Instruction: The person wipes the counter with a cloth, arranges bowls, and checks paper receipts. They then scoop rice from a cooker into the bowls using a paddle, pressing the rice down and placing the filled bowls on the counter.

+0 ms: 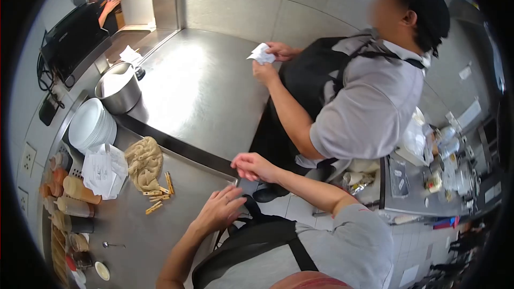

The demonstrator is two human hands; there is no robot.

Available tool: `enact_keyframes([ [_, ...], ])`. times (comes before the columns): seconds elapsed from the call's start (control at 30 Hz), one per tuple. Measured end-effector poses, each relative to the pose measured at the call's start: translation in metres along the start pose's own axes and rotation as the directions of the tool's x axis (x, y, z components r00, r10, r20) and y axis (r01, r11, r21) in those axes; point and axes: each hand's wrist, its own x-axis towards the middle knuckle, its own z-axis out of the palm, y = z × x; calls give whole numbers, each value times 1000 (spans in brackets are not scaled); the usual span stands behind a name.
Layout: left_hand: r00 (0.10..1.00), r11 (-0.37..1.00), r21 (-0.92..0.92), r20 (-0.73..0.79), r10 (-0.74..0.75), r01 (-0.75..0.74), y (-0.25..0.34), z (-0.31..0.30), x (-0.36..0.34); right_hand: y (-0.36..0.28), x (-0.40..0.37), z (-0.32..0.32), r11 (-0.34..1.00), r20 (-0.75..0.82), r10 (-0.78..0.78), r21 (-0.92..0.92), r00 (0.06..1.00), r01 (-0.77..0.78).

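Note:
My left hand (221, 207) is at the front edge of the steel counter (144, 235), palm down, fingers stretched out and holding nothing. In front of my apron, my right hand (256, 168) hovers near the counter corner, its fingers loosely bent and apart, with nothing visible in it. Nearest to my hands on the counter are several wooden clothespins (159, 197) and a crumpled tan cloth (144, 163). Beside the cloth lies a pile of white paper slips (101, 174).
A co-worker (353, 91) stands close on the far side, holding a paper slip (262, 53). Stacked plates (92, 123), a steel pot (119, 88), sauce bottles (77, 190), a spoon (113, 245) and a black printer (72, 37) line the left side.

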Motion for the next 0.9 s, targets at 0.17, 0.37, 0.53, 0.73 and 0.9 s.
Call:
enact_keyframes([
  [0.17, 989, 974, 223, 127, -74, 45, -13, 29, 39, 25, -96, -5, 987, -254, 45, -138, 966, -82],
  [0.37, 995, 953, 291, -74, -66, 85, -34, 44, 68, 30, -144, -13, 998, -485, -60, -59, 872, 36],
  [0.53, 913, 946, -205, -274, -301, 251, -69, 64, 89, 56, -154, -1, 997, -535, -43, 29, 844, 69],
  [0.73, 611, -4, -999, -23, -792, -43, -69, 10, 167, 73, -140, 16, 1000, -451, 4, 16, 892, 4],
  [0.9, 554, -124, -932, -93, -827, -341, -99, -5, 205, 70, -131, 25, 998, -396, -5, -58, 918, -20],
])
